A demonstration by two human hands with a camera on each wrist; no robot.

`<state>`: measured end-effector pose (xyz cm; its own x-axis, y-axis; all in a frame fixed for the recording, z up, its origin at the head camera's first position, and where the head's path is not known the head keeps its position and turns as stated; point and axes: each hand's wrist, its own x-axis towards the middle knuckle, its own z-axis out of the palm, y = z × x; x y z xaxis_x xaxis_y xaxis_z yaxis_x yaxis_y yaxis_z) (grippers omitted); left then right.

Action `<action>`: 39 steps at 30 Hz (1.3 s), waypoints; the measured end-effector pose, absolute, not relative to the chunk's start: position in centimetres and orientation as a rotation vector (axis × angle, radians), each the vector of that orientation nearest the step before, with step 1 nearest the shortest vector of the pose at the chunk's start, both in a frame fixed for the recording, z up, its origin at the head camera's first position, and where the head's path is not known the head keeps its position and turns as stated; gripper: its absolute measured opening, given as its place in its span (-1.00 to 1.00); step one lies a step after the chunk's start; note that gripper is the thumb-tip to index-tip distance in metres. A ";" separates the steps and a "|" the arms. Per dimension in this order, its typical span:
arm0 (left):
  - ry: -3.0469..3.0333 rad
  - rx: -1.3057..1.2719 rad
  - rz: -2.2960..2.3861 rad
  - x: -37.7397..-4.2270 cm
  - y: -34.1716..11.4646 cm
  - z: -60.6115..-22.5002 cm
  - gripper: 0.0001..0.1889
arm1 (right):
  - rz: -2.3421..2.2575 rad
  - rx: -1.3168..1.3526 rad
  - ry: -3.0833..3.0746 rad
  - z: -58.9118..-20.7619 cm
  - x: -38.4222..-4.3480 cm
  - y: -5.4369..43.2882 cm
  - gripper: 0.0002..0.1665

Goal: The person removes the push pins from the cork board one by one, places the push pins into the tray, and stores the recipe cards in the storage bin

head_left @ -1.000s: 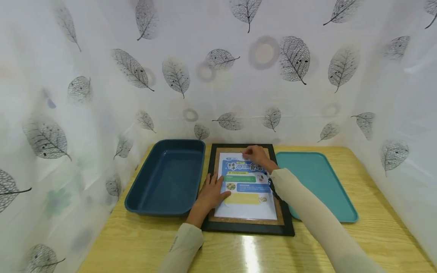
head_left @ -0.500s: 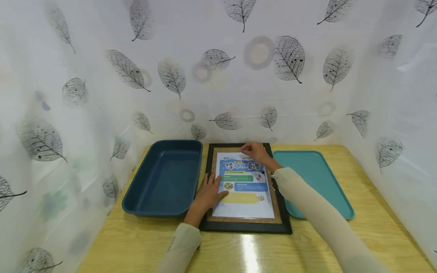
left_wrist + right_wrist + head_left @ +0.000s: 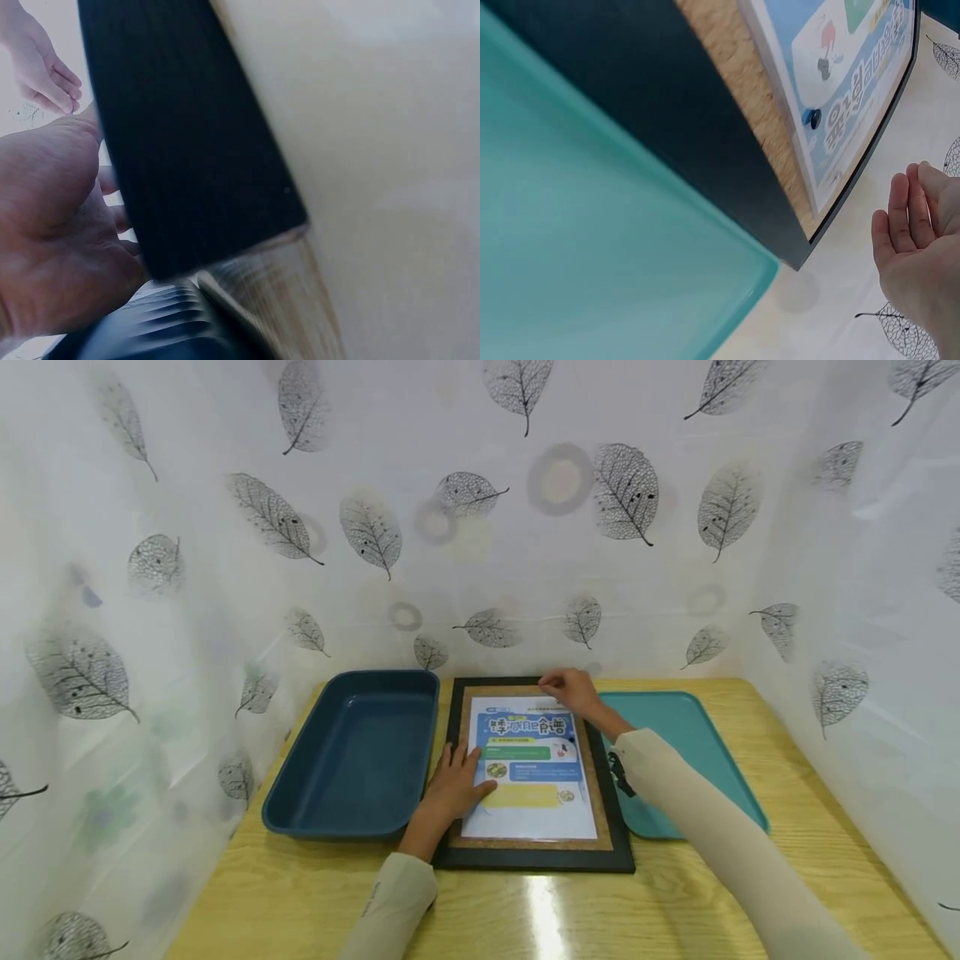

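A black-framed cork board (image 3: pixel 536 859) lies on the table, with a glossy printed sheet (image 3: pixel 525 821) on it. In the head view my left hand (image 3: pixel 450 787) rests with spread fingers over the board's left edge, thumb on the sheet. My right hand (image 3: pixel 573 691) is near the board's top edge, thumb and fingertips together. In the right wrist view this hand (image 3: pixel 919 225) is raised with its fingers bunched; whether something small is between the tips cannot be made out. A small dark push pin (image 3: pixel 814 118) stands in the sheet near its edge.
A deep dark blue tub (image 3: pixel 352 760) stands left of the board. A flat teal tray (image 3: pixel 678 752) lies at the right, touching or close to the frame. Leaf-printed curtain (image 3: pixel 465 568) closes in the back and both sides of the wooden table (image 3: pixel 480 914).
My right hand has moved from the sheet's top margin up and slightly right, to the board's top edge. The left hand stays in place. The head view has shifted a little.
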<state>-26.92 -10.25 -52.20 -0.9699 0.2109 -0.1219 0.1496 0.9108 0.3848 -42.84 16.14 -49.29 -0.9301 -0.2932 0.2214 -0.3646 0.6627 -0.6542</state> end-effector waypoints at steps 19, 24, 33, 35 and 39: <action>2.909 0.273 0.603 -26.6 -10.4 -52.0 -0.18 | 1.024 0.528 -2.733 -49.4 -42.1 21.3 -0.81; 2.906 0.282 0.612 -26.5 -10.4 -51.9 -0.18 | 1.012 0.489 -2.739 -49.4 -41.6 22.2 -0.80; 2.903 0.304 0.636 -26.5 -10.4 -51.7 -0.19 | 1.046 0.395 -2.793 -50.1 -41.4 23.9 -0.78; 2.905 0.307 0.632 -26.6 -10.4 -51.6 -0.19 | 1.037 0.395 -2.801 -50.2 -41.4 24.2 -0.78; 2.905 0.307 0.621 -26.6 -10.5 -51.7 -0.18 | 1.007 0.385 -2.827 -50.6 -41.5 24.9 -0.78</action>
